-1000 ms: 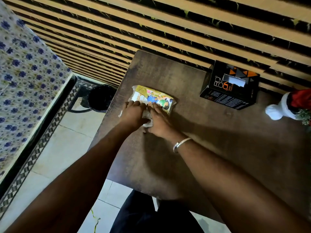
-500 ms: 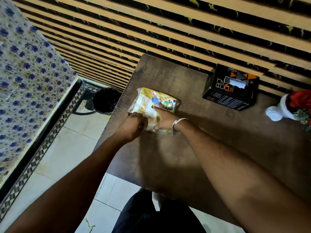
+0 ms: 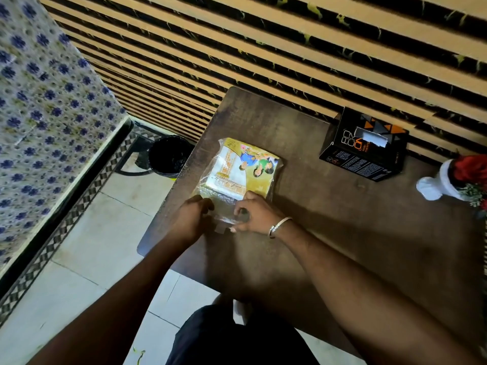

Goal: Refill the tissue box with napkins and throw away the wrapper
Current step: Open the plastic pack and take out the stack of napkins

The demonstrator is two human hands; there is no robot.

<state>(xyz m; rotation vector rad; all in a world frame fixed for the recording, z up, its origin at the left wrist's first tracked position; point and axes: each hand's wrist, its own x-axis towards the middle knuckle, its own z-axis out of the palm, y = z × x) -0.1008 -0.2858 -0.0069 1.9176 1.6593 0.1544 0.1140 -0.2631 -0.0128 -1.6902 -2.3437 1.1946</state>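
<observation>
A pack of napkins (image 3: 241,169) in a yellow printed plastic wrapper lies flat near the left end of the dark wooden table (image 3: 342,233). My left hand (image 3: 193,219) and my right hand (image 3: 254,216) both pinch the clear near end of the wrapper, close together, with a strip of tape between them. A black tissue box (image 3: 365,147) with orange triangles stands at the table's far edge against the wall, a white tissue showing in its top slot.
A black waste bin (image 3: 168,156) stands on the tiled floor left of the table. A white vase with red flowers (image 3: 448,183) is at the right edge. A blue-flowered cloth surface (image 3: 39,114) fills the left side. A slatted wall runs behind.
The pack has been turned so its clear end faces me. Both hands slid off its top to the near end and now pinch the wrapper flap.
</observation>
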